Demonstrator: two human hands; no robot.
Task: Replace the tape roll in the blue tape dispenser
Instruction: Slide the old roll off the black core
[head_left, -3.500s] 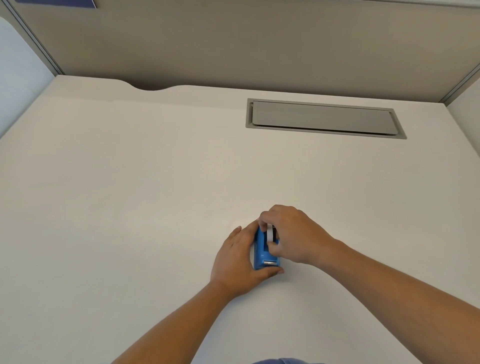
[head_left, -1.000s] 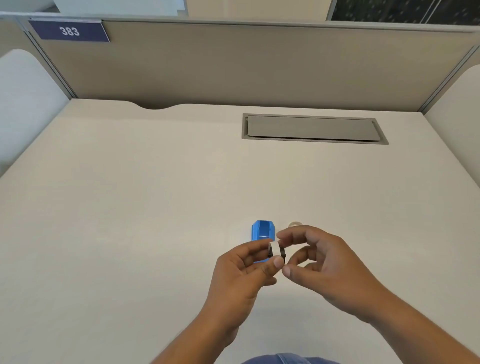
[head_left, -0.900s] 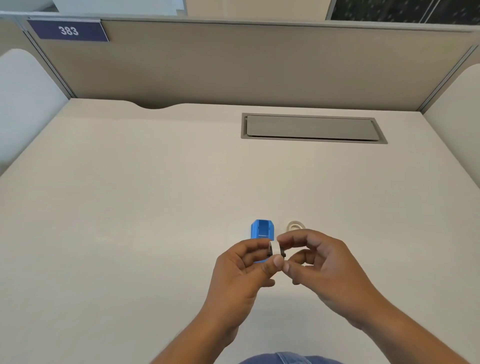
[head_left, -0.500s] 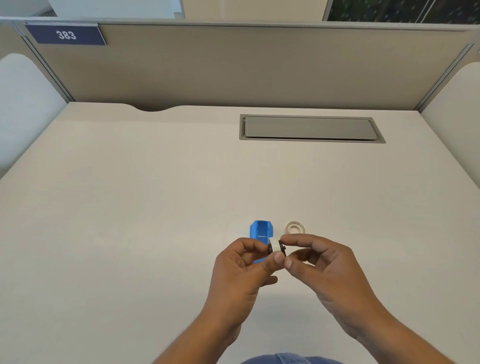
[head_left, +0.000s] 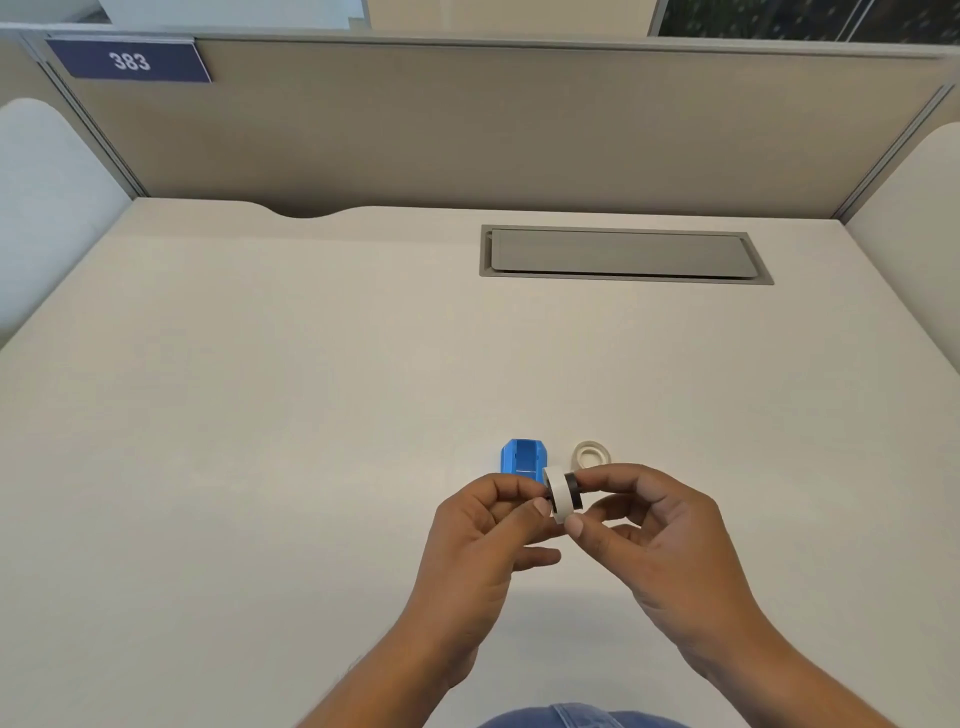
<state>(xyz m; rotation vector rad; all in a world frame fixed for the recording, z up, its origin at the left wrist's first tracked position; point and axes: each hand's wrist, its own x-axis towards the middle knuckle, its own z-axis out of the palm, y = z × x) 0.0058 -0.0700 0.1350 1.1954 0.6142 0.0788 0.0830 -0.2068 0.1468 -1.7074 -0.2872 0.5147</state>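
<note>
The blue tape dispenser (head_left: 523, 458) sits on the beige desk (head_left: 260, 415), its near end hidden behind my fingers. Just right of it a second, clear tape roll (head_left: 591, 454) lies flat on the desk. Above the desk I hold a white tape roll (head_left: 559, 491) with a black core piece (head_left: 573, 490) at its right side. My left hand (head_left: 488, 530) pinches the roll from the left. My right hand (head_left: 660, 535) grips the black core between thumb and forefinger. Both hands hover in front of the dispenser, apart from it.
A grey cable hatch (head_left: 621, 254) is set into the desk at the back right. A beige partition (head_left: 467, 124) with a blue "383" sign (head_left: 130, 61) closes off the back. White side panels (head_left: 31, 208) stand at both sides.
The dispenser was let go and left on the desk. The white roll is now turned so its broad side shows, with the black core at its right.
</note>
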